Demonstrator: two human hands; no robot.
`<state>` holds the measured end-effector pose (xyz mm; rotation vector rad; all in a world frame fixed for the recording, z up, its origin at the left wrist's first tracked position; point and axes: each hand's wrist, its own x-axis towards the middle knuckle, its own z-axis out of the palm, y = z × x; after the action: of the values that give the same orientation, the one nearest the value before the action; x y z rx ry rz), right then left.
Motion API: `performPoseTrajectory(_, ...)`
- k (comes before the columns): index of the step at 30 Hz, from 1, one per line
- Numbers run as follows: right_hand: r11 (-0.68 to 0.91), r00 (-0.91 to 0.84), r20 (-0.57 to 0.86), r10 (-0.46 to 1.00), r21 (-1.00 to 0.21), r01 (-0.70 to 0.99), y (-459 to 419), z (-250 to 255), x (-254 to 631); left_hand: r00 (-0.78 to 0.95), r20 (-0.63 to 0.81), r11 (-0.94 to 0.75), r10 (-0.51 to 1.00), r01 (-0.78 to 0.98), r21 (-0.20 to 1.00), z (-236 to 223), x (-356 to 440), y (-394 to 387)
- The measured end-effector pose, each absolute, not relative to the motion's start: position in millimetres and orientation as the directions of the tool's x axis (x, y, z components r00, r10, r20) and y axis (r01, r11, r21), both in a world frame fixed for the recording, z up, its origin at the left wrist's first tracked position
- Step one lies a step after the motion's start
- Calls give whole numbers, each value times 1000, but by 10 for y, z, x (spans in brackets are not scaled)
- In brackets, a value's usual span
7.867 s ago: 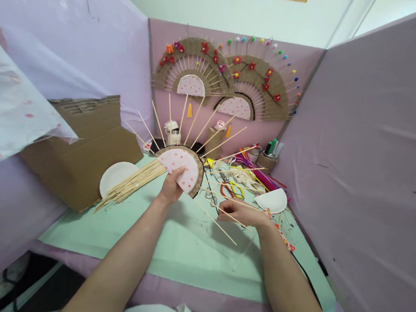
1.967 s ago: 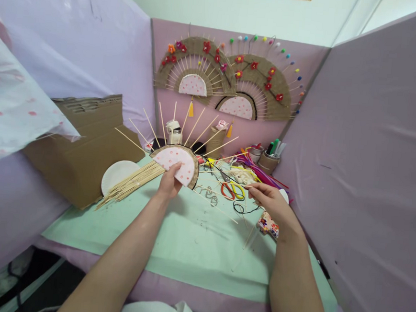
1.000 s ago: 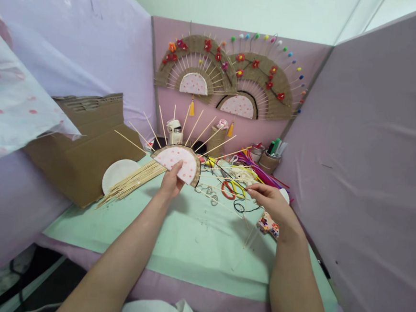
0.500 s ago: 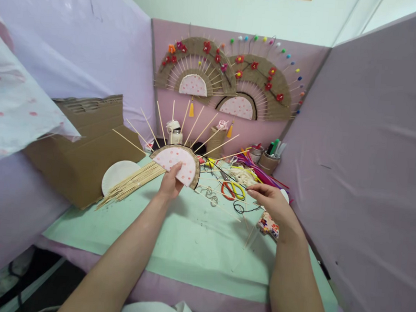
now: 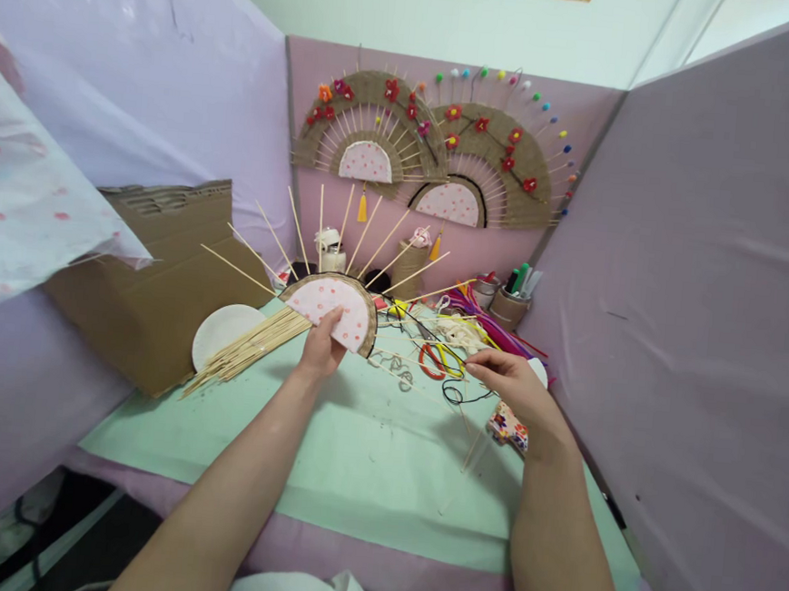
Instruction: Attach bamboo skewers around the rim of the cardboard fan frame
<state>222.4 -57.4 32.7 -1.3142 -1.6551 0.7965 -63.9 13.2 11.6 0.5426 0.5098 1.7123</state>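
Note:
My left hand [image 5: 322, 349] grips a half-round cardboard fan [image 5: 312, 300] by its lower edge, thumb on the front. Pink-dotted white cloth covers the fan's face, and thin wooden sticks [image 5: 297, 224] radiate from its curved rim. A black cord [image 5: 425, 330] runs from that rim toward my right hand [image 5: 494, 369], whose thumb and fingers pinch it. Loose cord coils on the table below the right fingers. Scissors [image 5: 432, 362] with red and yellow handles lie between the hands, partly behind the cord.
On the left, a bundle of wooden sticks [image 5: 254, 348] rests over a white plate [image 5: 218, 332] before a cardboard sheet [image 5: 141, 303]. Behind are a twine spool [image 5: 410, 269], a pen holder [image 5: 509, 309] and purple pipe cleaners [image 5: 501, 336]. Two decorated fans [image 5: 375, 103] hang on the back panel.
The fan in my left hand has shifted slightly left and tilted a little. My right hand, still pinching the black cord, has moved very slightly left.

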Motion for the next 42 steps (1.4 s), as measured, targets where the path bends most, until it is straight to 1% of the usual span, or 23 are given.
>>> performPoseTrajectory(11, 194, 4, 212, 977, -901, 387, -560, 313, 2237, -207, 64, -203, 976, -770, 605, 145, -631, 120)
performPoseTrajectory(16, 217, 14, 240, 971, -897, 386, -583, 343, 2191, -221, 46, -203, 974, -771, 604, 110, -646, 163)
performPoseTrajectory(24, 289, 14, 334, 942, -833, 471, -583, 364, 2157, -253, 10, -205, 967, -758, 619, 128, -630, 164)
performPoseTrajectory(31, 312, 13, 360, 933, -827, 467, -608, 375, 2167, -282, -21, -214, 959, -772, 599, 166, -636, 184)
performPoseTrajectory(35, 308, -14, 340, 940, -836, 455, -644, 403, 2171, -269, -26, -206, 963, -794, 572, 201, -626, 154)
performPoseTrajectory(42, 245, -143, 204, 968, -880, 406, -640, 366, 2183, -205, -17, -160, 979, -809, 566, 291, -540, 158)
